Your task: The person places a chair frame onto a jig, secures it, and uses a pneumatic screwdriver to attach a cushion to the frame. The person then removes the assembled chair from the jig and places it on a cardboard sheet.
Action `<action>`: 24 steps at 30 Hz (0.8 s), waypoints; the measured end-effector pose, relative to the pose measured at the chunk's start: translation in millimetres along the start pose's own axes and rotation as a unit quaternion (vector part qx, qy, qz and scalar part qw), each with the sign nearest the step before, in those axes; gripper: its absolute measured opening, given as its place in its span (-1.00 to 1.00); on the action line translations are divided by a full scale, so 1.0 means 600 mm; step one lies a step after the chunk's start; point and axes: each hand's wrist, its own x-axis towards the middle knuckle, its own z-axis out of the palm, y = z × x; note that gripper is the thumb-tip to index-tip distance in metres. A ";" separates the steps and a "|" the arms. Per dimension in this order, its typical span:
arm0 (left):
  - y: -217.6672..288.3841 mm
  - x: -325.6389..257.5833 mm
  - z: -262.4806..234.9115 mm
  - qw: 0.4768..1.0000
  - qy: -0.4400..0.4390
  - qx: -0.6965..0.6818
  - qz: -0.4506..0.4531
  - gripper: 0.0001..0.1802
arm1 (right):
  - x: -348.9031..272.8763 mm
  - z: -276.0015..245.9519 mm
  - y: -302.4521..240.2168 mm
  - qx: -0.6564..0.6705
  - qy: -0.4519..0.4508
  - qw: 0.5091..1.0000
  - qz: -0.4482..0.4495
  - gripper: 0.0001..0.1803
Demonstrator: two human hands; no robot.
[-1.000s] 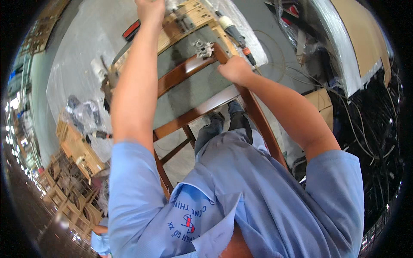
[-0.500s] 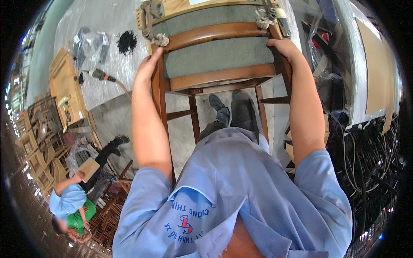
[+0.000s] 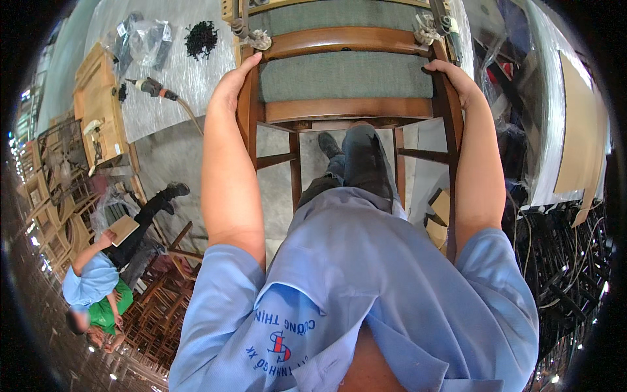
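Note:
A brown wooden chair [image 3: 349,110] with grey-green upholstery [image 3: 346,77] stands in front of me, a curved wooden rail [image 3: 346,42] running across it. My left hand [image 3: 233,83] is closed round its left side post, thumb pointing up along the wood. On the opposite post my right hand [image 3: 456,80] has a similar grip, thumb toward the upholstery; the other fingers of both hands are mostly hidden behind the posts. Just beyond each hand sits a metal clamp, the left clamp [image 3: 240,26] and the right clamp [image 3: 443,23], with whitish wrapping at their ends.
Left of the chair, a plastic-covered table holds a pile of black screws [image 3: 201,39], clear bags [image 3: 149,42] and a corded power tool [image 3: 155,88]. A seated co-worker [image 3: 95,277] holds a board at lower left. Cardboard [image 3: 581,124] and dark metal parts [image 3: 568,261] lie at right.
The view has shifted, so the chair and table things appear slightly higher and further right. My knee is nearer the chair's front rail. Both hands keep their hold.

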 end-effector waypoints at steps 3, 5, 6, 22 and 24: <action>-0.002 0.005 -0.002 1.000 -0.023 -0.007 0.018 0.32 | 0.001 -0.002 0.005 0.013 0.002 1.000 0.001 -0.39; -0.002 0.009 -0.007 1.000 -0.023 0.009 -0.004 0.34 | 0.000 -0.003 -0.001 -0.006 0.014 1.000 -0.004 -0.38; 0.000 0.011 -0.009 0.999 -0.023 0.017 -0.015 0.35 | 0.004 -0.004 0.000 -0.006 0.015 1.000 -0.001 -0.37; -0.020 -0.046 -0.012 0.997 -0.059 0.018 -0.050 0.36 | -0.010 0.016 -0.005 0.029 0.029 0.999 0.018 -0.57; -0.002 -0.064 -0.003 0.998 -0.050 0.013 -0.034 0.29 | -0.005 0.009 -0.003 0.030 0.037 0.999 0.010 -0.55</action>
